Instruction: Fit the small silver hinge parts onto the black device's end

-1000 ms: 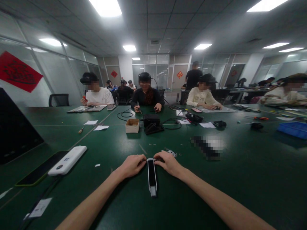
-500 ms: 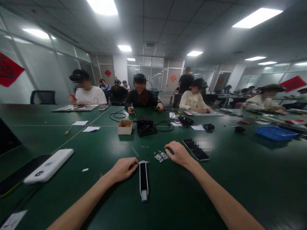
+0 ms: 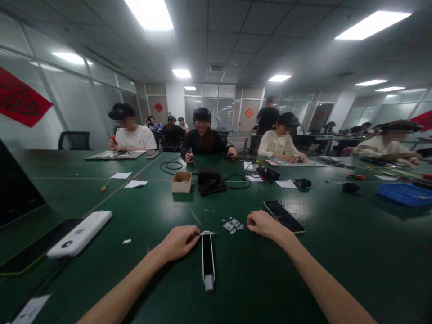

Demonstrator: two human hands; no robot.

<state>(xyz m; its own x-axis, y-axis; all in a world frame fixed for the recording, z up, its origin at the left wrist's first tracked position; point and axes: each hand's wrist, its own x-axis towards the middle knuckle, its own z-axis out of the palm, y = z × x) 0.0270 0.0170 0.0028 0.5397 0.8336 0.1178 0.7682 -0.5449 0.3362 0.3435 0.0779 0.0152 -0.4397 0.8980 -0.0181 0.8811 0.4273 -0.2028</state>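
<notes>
A long black device with a white frame (image 3: 207,258) lies lengthwise on the green table (image 3: 256,279) in front of me. My left hand (image 3: 180,242) rests curled at its far left corner, fingertips pinched on a thin metal piece there. My right hand (image 3: 263,223) lies to the right with fingers curled, next to small silver metal plates (image 3: 232,224) and just left of a dark phone (image 3: 283,216). What its fingers hold, if anything, is hidden.
A white power bank (image 3: 80,234) lies on a dark phone at the left. A cardboard box (image 3: 181,182) and a black unit with cables (image 3: 209,179) stand mid-table. A blue tray (image 3: 403,193) sits far right. Several people sit working across the table.
My right hand left the top of the device and moved right to the small plates near the phone, its fingers now curled. My left hand stayed at the device's corner.
</notes>
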